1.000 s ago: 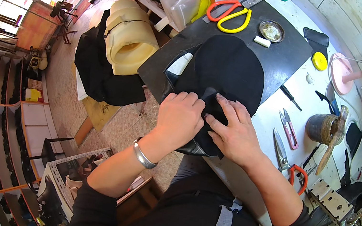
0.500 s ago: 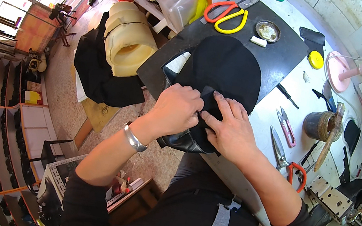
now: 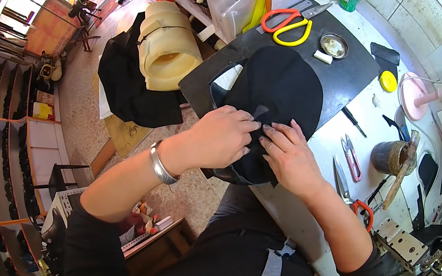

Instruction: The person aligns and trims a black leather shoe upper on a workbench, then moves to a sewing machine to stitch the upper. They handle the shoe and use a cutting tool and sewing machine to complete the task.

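- White surface (image 3: 379, 111) carries a black mat (image 3: 343, 86) at its far left; orange-and-yellow scissors (image 3: 288, 27) and a round dish (image 3: 333, 45) lie on the mat's far part.
- Workpiece position: the black fabric piece (image 3: 283, 84) lies on the mat, its near end reaching toward the person's lap.
- Left hand (image 3: 217, 137): fingers curl against the fabric; whether the grip pinches it cannot be told.
- Right hand (image 3: 293, 158): bent, slightly parted fingertips rest on the fabric opposite; thumb contact is unclear, so pinching cannot be confirmed.
- Caution: uneven pull between hands may crease or skew the fabric.
- Caution: releasing both hands may let the near end slip lapward.
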A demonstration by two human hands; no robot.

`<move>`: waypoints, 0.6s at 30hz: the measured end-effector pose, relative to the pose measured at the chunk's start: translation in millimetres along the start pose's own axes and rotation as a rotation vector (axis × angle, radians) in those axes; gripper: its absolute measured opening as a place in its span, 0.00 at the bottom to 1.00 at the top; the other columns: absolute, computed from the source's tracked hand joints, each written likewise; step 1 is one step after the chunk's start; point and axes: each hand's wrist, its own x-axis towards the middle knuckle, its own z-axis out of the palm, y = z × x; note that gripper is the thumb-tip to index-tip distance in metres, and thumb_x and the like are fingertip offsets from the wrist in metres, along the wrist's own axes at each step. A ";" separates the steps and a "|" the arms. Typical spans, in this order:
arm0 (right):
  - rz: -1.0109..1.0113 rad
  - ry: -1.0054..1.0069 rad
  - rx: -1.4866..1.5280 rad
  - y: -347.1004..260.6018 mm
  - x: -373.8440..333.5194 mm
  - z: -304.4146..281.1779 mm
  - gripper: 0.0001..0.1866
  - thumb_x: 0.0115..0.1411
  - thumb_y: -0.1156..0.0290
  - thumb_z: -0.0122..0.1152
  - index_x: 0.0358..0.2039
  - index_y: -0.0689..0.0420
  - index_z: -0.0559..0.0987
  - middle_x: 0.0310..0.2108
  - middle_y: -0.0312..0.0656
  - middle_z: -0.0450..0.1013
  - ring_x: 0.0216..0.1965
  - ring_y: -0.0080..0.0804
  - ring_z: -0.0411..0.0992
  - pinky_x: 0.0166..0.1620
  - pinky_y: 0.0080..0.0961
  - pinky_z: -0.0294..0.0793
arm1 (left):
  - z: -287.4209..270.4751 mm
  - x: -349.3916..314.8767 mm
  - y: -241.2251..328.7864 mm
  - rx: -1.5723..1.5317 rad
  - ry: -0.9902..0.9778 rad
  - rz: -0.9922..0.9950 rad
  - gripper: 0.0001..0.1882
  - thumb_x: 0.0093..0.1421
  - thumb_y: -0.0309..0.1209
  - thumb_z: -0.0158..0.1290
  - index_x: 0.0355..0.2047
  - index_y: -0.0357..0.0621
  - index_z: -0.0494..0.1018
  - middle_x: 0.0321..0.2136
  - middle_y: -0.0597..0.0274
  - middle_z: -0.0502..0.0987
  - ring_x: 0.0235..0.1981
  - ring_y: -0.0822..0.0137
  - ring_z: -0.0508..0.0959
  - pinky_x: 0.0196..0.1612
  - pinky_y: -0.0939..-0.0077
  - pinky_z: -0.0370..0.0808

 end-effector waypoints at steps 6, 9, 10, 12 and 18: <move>0.056 0.035 0.106 -1.6 9.4 -7.4 0.16 0.54 0.77 0.54 0.45 0.60 0.77 0.48 0.46 0.73 0.54 0.44 0.68 0.64 0.43 0.60 | -2.6 3.4 23.9 -0.045 -0.051 -0.096 0.18 0.52 0.36 0.58 0.38 0.35 0.75 0.46 0.49 0.76 0.51 0.55 0.73 0.53 0.63 0.68; 0.202 0.182 0.404 -7.6 16.7 -3.4 0.19 0.54 0.79 0.52 0.47 0.61 0.76 0.49 0.47 0.73 0.55 0.45 0.69 0.64 0.41 0.60 | 0.0 6.1 36.8 0.022 -0.101 -0.139 0.23 0.54 0.45 0.56 0.37 0.35 0.75 0.39 0.49 0.76 0.46 0.55 0.74 0.49 0.64 0.68; 0.213 0.134 0.349 -7.6 16.9 -2.8 0.19 0.54 0.79 0.52 0.48 0.61 0.76 0.50 0.47 0.73 0.56 0.45 0.68 0.64 0.41 0.59 | 0.2 5.9 39.6 0.019 -0.117 -0.166 0.24 0.55 0.47 0.56 0.37 0.35 0.75 0.38 0.49 0.76 0.45 0.55 0.74 0.49 0.64 0.68; 0.194 -0.023 0.212 -4.2 16.2 -2.2 0.21 0.54 0.78 0.53 0.50 0.61 0.75 0.53 0.47 0.72 0.59 0.44 0.66 0.65 0.42 0.58 | -0.5 2.3 45.8 0.076 -0.123 -0.169 0.28 0.55 0.52 0.55 0.37 0.35 0.76 0.41 0.47 0.76 0.48 0.56 0.74 0.54 0.63 0.65; 0.030 -0.042 0.087 -0.1 3.8 -0.6 0.20 0.57 0.66 0.60 0.50 0.59 0.77 0.60 0.45 0.66 0.65 0.40 0.59 0.67 0.40 0.54 | -16.1 -34.4 55.5 0.198 -0.092 -0.179 0.30 0.51 0.52 0.58 0.44 0.41 0.74 0.46 0.53 0.77 0.56 0.57 0.70 0.65 0.50 0.53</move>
